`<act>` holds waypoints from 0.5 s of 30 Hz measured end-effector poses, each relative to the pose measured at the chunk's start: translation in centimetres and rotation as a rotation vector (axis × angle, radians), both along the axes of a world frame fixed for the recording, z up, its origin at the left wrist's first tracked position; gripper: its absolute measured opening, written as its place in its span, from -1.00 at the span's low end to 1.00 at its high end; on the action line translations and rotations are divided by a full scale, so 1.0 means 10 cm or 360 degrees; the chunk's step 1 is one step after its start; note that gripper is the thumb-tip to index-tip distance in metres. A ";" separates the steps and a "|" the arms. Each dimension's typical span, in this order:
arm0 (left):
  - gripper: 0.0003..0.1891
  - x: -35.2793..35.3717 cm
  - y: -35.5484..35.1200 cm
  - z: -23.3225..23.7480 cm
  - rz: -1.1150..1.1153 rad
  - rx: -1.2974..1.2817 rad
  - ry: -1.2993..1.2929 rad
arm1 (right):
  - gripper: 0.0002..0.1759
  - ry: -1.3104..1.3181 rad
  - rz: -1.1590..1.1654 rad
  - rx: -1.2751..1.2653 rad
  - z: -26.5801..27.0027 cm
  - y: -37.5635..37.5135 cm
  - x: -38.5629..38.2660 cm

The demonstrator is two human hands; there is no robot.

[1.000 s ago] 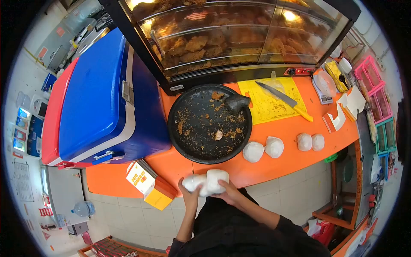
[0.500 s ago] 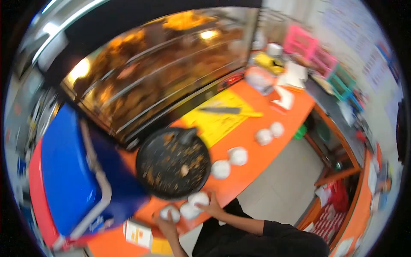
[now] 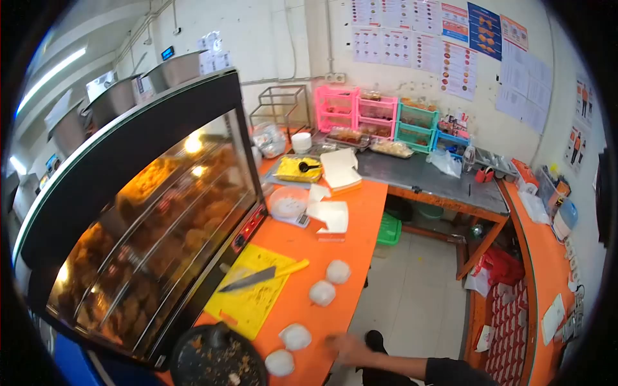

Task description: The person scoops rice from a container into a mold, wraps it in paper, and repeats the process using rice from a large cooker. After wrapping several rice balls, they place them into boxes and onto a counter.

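Note:
My right hand (image 3: pixel 351 350) is over the orange counter's front edge, slightly blurred; its fingers are not clear enough to show whether they hold anything. My left hand is out of view. Nearest to the right hand are two white, round wrapped bundles (image 3: pixel 297 336) on the orange counter (image 3: pixel 318 325). Farther along sit two more white bundles (image 3: pixel 329 283), side by side. At the bottom, a dark round mortar (image 3: pixel 187 367) holds food scraps, with a dark pestle (image 3: pixel 220 332) at its rim. A yellow-handled knife (image 3: pixel 251 279) lies across a yellow cutting board (image 3: pixel 248 315).
A lit glass food warmer (image 3: pixel 161 238) stands along the counter's left side. Farther back are a scale with a bowl (image 3: pixel 288 206), open paper boxes (image 3: pixel 338 170) and a tray of yellow food (image 3: pixel 293 168). Pink and green racks (image 3: pixel 376 116) stand by the wall.
My view has swung up and toward the far wall. Both hands were touching white bundles near the mortar; now the left hand and those bundles are out of view, and the right is apart from the visible bundles.

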State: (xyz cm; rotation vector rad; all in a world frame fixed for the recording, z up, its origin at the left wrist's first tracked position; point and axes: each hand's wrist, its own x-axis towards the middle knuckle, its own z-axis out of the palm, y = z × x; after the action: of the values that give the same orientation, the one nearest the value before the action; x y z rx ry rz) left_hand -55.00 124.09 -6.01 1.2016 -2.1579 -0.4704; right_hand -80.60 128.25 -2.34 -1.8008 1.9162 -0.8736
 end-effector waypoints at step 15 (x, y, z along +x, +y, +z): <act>-0.48 -5.83 -1.53 0.10 -0.0029 -0.0213 -0.0474 | -0.53 0.1098 -0.0586 -0.0463 -0.53 -2.66 -5.94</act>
State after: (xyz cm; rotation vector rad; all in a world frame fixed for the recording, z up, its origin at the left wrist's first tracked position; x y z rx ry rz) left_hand -113.28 108.80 -5.06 1.2414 -2.4089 -0.1573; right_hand -140.04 101.61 -7.61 -2.1506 2.7370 -0.7196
